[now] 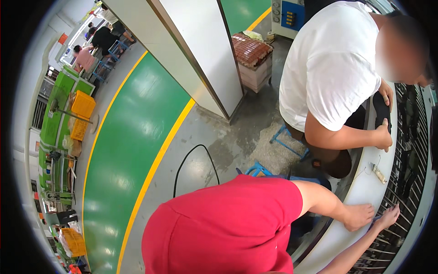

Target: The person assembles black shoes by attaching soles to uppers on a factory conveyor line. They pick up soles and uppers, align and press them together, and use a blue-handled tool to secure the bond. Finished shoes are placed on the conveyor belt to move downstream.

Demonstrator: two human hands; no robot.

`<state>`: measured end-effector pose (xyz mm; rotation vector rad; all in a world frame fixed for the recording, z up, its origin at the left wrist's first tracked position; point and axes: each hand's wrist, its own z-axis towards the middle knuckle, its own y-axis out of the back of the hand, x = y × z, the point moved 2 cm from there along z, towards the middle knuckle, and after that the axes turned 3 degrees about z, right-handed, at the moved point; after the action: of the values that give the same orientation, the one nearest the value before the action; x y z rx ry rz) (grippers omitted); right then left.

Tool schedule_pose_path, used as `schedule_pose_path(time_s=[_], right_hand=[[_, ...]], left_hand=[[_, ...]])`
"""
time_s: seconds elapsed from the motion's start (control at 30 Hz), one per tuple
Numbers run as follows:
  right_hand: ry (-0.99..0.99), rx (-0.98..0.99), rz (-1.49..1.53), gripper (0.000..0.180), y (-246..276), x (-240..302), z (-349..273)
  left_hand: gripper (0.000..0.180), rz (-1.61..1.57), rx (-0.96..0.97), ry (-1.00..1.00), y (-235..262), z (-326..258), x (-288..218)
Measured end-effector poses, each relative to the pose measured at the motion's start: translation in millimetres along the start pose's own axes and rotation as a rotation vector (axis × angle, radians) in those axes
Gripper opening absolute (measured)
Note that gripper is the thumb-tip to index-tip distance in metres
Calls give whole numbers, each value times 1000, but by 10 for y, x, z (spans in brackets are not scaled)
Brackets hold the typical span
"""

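Note:
My left hand (358,217) lies on the white ledge (372,176) at the right, its arm coming out of my red sleeve. The fingers are stretched forward and nothing shows in them. From the lower edge my right forearm reaches over the ledge. Its hand (388,217) is at a row of thin metal rods (404,214), with the fingers partly bent and apart. Nothing held can be made out there. Several black pieces (404,171) lie among the rods farther along. A small pale bundle with fine wire (378,174) sits on the ledge beyond my hands.
A co-worker in a white shirt (333,68) leans over the same ledge, both hands on a black fabric piece (381,109). Blue stools (258,169) stand behind the ledge. A white pillar (200,55), a black hose (177,176) and a green walkway (132,150) lie to the left.

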<state>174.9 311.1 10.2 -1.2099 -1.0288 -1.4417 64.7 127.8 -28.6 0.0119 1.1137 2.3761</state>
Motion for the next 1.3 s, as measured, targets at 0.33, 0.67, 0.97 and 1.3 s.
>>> schedule_pose_path(time_s=[0.33,0.67,0.97,1.3], right_hand=[[187,-2,-2,25,80,211,-480],[195,5,302,19,671,392,-1782],[334,-42,124,18,453,584,-2322],[412,24,-126,14,92,662,-2421]], left_hand=[[45,42,76,5,61,43,-49],[35,-151,153,1,223,81,14],[50,-117,221,-160,331,61,22],[42,-196,92,-219,92,4,163]])
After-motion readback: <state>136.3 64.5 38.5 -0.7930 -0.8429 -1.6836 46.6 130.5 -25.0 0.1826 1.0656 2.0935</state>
